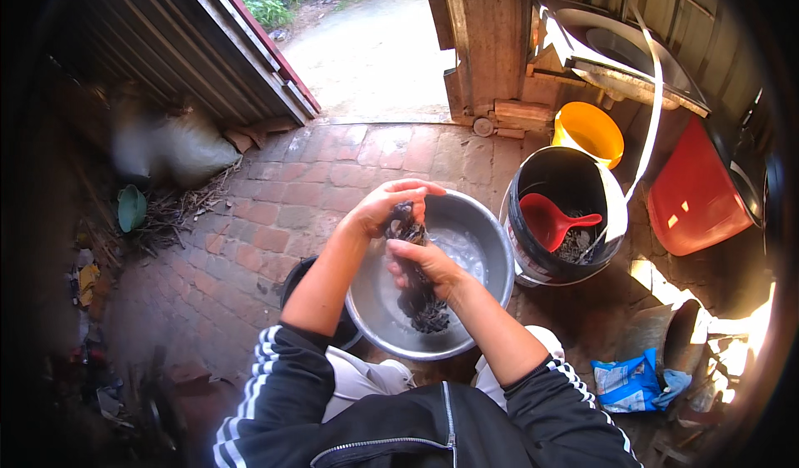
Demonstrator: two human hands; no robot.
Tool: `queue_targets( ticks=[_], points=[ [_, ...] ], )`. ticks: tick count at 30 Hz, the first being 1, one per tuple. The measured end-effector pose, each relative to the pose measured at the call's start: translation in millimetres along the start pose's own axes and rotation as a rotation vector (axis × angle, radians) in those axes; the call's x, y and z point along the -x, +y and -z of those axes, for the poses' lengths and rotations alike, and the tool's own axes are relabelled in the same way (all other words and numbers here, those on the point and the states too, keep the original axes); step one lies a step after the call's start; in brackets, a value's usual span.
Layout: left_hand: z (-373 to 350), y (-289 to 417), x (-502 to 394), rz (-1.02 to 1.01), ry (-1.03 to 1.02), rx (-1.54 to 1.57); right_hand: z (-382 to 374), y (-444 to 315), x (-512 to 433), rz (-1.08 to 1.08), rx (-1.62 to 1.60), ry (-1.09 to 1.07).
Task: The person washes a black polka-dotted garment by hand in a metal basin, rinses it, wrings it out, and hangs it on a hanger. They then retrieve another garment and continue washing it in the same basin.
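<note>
A wad of dark wet cloth (416, 274) hangs between my hands over a round metal basin (493, 262). My left hand (392, 204) grips its upper end near the far rim, the fingers bent over the top. Lower down, my right hand (431, 267) is wrapped around the middle of the cloth. The cloth's loose lower end droops inside the basin. Shallow water with some suds (459, 243) covers the basin's bottom. Part of the basin is hidden behind my forearms and the cloth.
Right of the basin stands a black bucket (521, 184) holding a red dipper (549, 218), with a white hose (654, 93) running into it. Behind are a yellow bucket (587, 134) and a sink (624, 43). A dark tub (299, 274) sits left; a blue packet (624, 380) lies right.
</note>
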State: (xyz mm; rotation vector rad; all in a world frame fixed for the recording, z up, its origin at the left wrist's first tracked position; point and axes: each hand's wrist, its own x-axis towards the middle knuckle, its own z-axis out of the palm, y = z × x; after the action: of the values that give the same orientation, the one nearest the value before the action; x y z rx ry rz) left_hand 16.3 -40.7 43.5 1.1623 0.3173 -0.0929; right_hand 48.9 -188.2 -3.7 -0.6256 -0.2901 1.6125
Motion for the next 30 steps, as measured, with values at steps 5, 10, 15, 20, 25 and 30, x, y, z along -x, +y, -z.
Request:
queue_targets(
  ticks=[5, 10, 15, 20, 25, 30],
  points=[
    [18.7, -43.2, -24.2, 0.086, 0.289, -1.041, -0.7, 34.7, -26.7, 0.192, 0.276, 0.359],
    [-31.6, -77.3, -50.6, 0.088, 0.465, -1.758, 104.9, 112.8, -92.2, 0.593, 0.735, 0.610],
    [-27.2, -116.4, -36.9, -0.093, 0.737, -1.793, 91.7, 138.8, -79.9, 0.584, 0.595, 0.689],
    [1.6, -102.4, -15.4, -0.087, 1.052, -0.675, 13.1, 58.2, -24.7, 0.089, 1.128, 0.758],
    [35.5, -76.6, 16.7, -0.168, 0.885, 0.263, 35.1, 31.4, 9.9, 0.245, 1.389, 0.706],
    [4.1, -38.1, 41.5, -0.318, 0.617, 0.203, 32.6, 22.2, 35.9, -0.161, 0.486, 0.444]
  ],
)
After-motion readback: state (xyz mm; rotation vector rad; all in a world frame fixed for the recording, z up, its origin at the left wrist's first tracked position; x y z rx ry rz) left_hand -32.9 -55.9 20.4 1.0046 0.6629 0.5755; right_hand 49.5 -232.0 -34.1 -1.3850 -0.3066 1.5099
